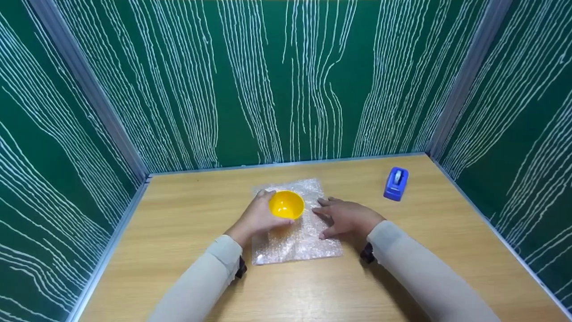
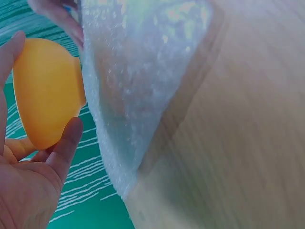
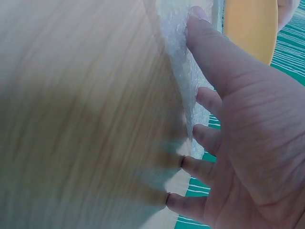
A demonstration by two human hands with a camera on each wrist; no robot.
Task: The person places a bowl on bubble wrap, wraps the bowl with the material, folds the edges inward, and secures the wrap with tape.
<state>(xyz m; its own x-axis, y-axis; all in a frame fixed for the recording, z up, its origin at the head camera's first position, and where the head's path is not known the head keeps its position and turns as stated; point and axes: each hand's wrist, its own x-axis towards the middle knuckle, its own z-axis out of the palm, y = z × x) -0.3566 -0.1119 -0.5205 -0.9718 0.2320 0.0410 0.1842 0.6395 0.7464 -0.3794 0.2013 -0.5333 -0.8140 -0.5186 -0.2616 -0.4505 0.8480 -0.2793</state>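
Observation:
A yellow bowl (image 1: pixel 286 205) is upright over a sheet of bubble wrap (image 1: pixel 295 246) on the wooden table. My left hand (image 1: pixel 260 213) grips the bowl from its left side, thumb at the near rim and fingers round the far side. In the left wrist view the bowl (image 2: pixel 47 93) shows its smooth outside and narrow foot, right by the bubble wrap (image 2: pixel 138 71). My right hand (image 1: pixel 348 217) rests with spread fingers at the right edge of the sheet. The right wrist view has its thumb on the bubble wrap (image 3: pixel 176 43) and the outer fingertips down on the table.
A blue tape dispenser (image 1: pixel 396 184) stands toward the back right of the wooden table (image 1: pixel 178 223). Green panels (image 1: pixel 241 80) with white wavy lines enclose the back and both sides, joined by grey metal posts (image 1: pixel 464 80).

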